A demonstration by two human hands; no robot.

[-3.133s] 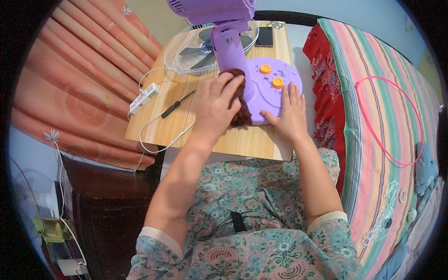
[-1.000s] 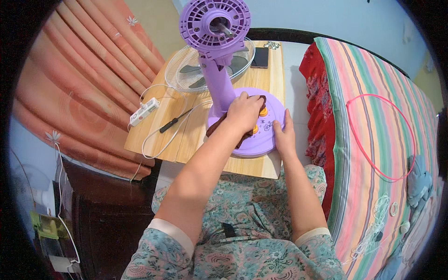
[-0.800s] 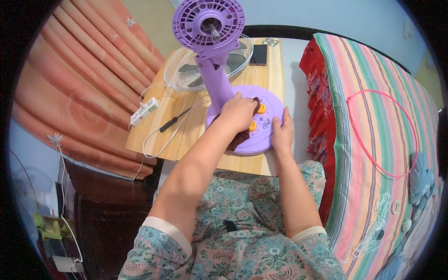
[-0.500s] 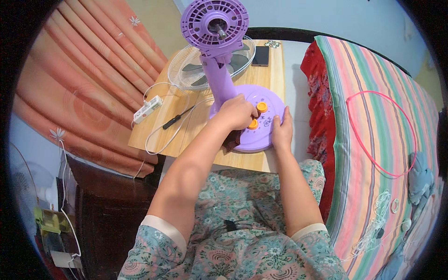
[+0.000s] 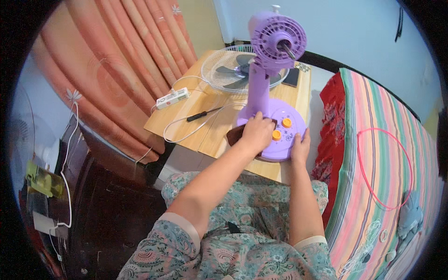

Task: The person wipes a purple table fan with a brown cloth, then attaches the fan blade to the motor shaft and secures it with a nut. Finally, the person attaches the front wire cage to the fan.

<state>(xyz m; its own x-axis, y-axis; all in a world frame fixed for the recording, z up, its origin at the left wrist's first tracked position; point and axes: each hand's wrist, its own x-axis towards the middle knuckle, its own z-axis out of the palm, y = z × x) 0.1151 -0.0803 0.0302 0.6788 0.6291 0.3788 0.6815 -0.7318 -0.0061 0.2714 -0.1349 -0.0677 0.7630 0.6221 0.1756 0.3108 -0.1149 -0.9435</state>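
A purple fan stand with a round base rests on the wooden table, its bare motor head raised on a column. A metal shaft sticks out of the motor. My left hand presses a dark brown cloth onto the base, just left of two orange knobs. Part of the cloth is hidden under the fingers. At the base's right rim my right hand grips the edge, thumb on top.
Behind the stand lie a fan grille with grey blades and a dark phone. A black screwdriver, a white cord and a white power strip are on the left. A striped bed with a pink hoop adjoins on the right.
The view has shifted, and the motor head now shows more of its side. My left hand has slid slightly away from the knobs with the cloth. My right hand keeps its hold on the rim.
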